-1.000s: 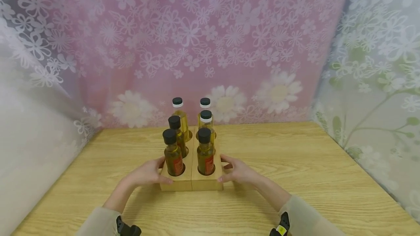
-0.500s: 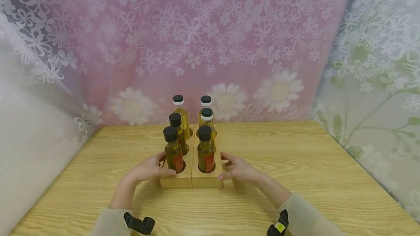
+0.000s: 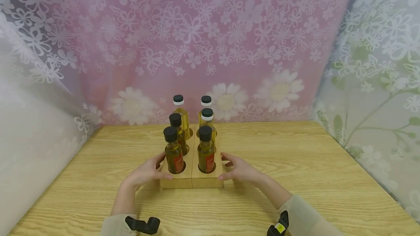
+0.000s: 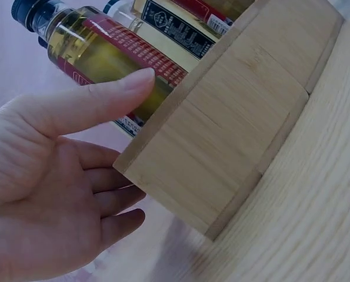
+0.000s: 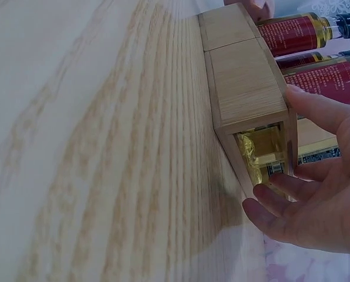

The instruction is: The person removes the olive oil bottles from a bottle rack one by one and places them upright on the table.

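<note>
Your left hand (image 3: 147,172) and right hand (image 3: 240,170) flank the wooden rack (image 3: 191,180) with relaxed, open fingers, steadying its upright bottles (image 3: 173,155) on the surface (image 3: 295,163).

Wooden bottle rack (image 3: 191,181) on table (image 3: 295,163)

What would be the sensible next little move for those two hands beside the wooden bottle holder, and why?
Probably close both hands onto the holder's sides. The left hand and right hand flank the wooden bottle holder with relaxed fingers; the left thumb lies by the front-left oil bottle, the right fingers barely meet the side. Six tall bottles stand in it, so a firm two-sided grip should come before any shifting.
</note>
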